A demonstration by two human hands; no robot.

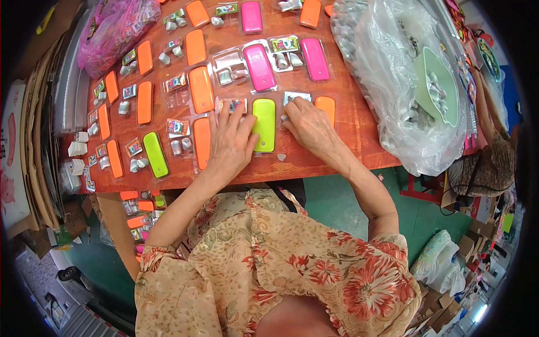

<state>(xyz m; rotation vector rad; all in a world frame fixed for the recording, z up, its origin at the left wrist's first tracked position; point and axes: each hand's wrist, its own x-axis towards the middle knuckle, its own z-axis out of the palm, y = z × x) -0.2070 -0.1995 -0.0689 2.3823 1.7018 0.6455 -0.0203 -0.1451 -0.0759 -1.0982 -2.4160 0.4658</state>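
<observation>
A lime-green toy-phone-shaped plastic case [264, 126] lies in a clear tray at the table's near edge, between my hands. My left hand [229, 139] rests to its left, fingers stretched out over a tray with a small printed packet [233, 105]; the thumb side meets the green case's edge. To the right, my right hand [311, 126] has its fingers curled down beside another printed packet [296, 97]. Whatever sits under those fingertips is hidden. An orange case [325, 109] shows just behind the right hand, and another orange case [202, 143] is partly covered by the left.
Rows of clear trays with orange, pink [259, 67] and green cases cover the red-brown table [306, 157]. A clear bag [387, 84] of small white pieces and a pale green basket [449, 109] stand right. A pink bag [115, 33] sits far left. Below is a carton [115, 224] of filled trays.
</observation>
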